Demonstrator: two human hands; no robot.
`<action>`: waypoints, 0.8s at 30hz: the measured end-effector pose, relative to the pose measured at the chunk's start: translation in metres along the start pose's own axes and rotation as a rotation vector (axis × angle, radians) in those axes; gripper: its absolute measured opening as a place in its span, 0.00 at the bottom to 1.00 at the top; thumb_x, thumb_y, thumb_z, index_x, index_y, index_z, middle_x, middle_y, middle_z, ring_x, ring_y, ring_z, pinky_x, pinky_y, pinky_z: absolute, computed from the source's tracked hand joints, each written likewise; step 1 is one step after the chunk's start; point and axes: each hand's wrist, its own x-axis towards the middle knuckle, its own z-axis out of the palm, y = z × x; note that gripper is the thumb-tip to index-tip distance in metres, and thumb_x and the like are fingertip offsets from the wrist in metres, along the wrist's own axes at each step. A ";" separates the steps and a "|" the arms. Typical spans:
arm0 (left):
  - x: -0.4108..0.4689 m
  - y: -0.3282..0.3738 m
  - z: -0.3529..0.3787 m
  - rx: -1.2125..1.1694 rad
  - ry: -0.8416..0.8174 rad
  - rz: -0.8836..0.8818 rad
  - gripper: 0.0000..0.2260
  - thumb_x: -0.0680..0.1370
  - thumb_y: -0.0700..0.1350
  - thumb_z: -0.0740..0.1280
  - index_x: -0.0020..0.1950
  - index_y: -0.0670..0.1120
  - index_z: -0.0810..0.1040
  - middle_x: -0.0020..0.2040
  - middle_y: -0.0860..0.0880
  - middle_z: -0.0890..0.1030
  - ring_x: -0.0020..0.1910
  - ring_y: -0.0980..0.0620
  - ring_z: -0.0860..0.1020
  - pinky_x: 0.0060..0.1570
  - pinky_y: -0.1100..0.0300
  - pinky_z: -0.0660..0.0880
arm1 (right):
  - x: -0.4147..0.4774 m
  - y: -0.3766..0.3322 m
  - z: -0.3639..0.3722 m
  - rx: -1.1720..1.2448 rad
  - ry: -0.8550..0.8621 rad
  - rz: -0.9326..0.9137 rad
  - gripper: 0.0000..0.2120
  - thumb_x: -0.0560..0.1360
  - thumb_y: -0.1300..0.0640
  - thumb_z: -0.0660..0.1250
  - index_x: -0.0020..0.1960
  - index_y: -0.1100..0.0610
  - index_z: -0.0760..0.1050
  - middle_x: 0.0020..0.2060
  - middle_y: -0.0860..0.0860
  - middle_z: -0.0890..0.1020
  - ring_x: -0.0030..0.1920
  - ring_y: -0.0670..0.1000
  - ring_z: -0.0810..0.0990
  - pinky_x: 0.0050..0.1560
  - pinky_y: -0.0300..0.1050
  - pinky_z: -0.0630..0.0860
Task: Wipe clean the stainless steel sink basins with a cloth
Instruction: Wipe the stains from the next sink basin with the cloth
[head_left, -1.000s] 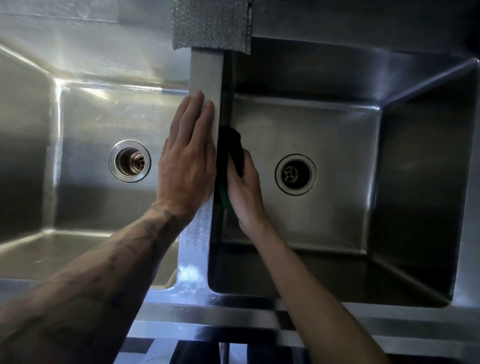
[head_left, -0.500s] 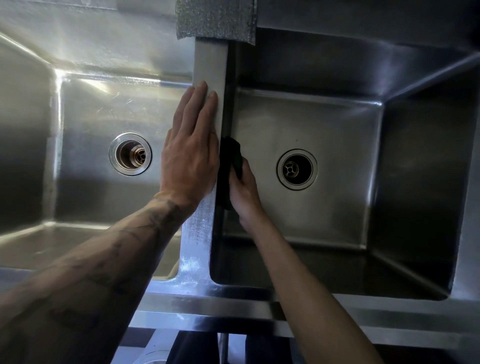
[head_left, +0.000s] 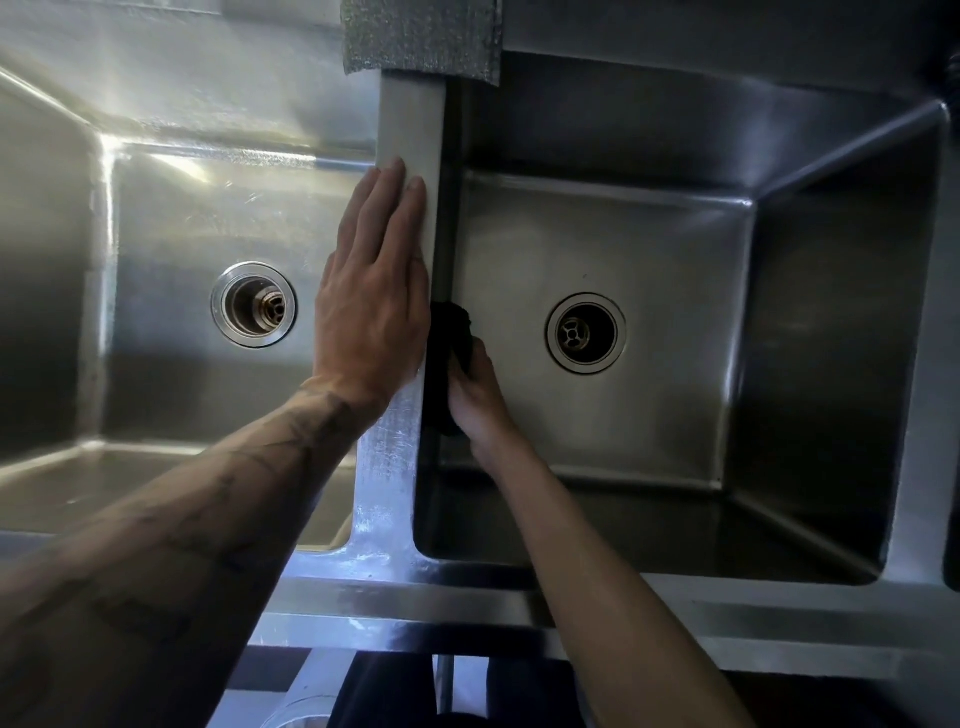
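The left hand (head_left: 371, 291) lies flat on the strip (head_left: 410, 130) between the two basins, fingers straight and together, and holds nothing. The right hand (head_left: 480, 400) is down inside the right basin (head_left: 675, 312). It grips a dark cloth (head_left: 449, 338), bunched up, and presses it on the basin wall just under the strip. How the fingers lie behind the cloth I cannot tell.

The strip looks wet and shiny near the wrist. If much weight goes on the left palm, it could slide off toward the left basin (head_left: 171, 208). The cloth is only a small bunch, so I think it may miss the corners and the floor around the drain (head_left: 585, 332). If the grip loosens, the cloth would fall to the basin floor.
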 end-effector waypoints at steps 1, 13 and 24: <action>0.000 0.000 0.000 -0.001 0.001 0.001 0.22 0.86 0.38 0.56 0.81 0.40 0.68 0.83 0.43 0.65 0.84 0.44 0.60 0.80 0.63 0.55 | -0.010 -0.001 -0.002 0.017 -0.014 -0.009 0.16 0.83 0.47 0.62 0.67 0.54 0.72 0.60 0.52 0.80 0.60 0.49 0.80 0.62 0.47 0.77; 0.001 -0.003 0.001 0.009 0.000 0.016 0.22 0.87 0.39 0.57 0.82 0.40 0.67 0.83 0.42 0.65 0.84 0.43 0.60 0.81 0.62 0.55 | -0.017 0.008 -0.008 -0.070 -0.096 0.003 0.14 0.84 0.48 0.61 0.67 0.52 0.70 0.61 0.49 0.79 0.61 0.47 0.78 0.66 0.49 0.74; 0.001 0.000 -0.001 0.007 0.000 0.004 0.22 0.86 0.40 0.55 0.82 0.41 0.68 0.83 0.43 0.65 0.84 0.44 0.61 0.79 0.66 0.53 | -0.021 0.042 -0.002 -0.292 -0.146 0.065 0.18 0.85 0.57 0.59 0.73 0.61 0.67 0.68 0.59 0.76 0.68 0.58 0.75 0.60 0.41 0.69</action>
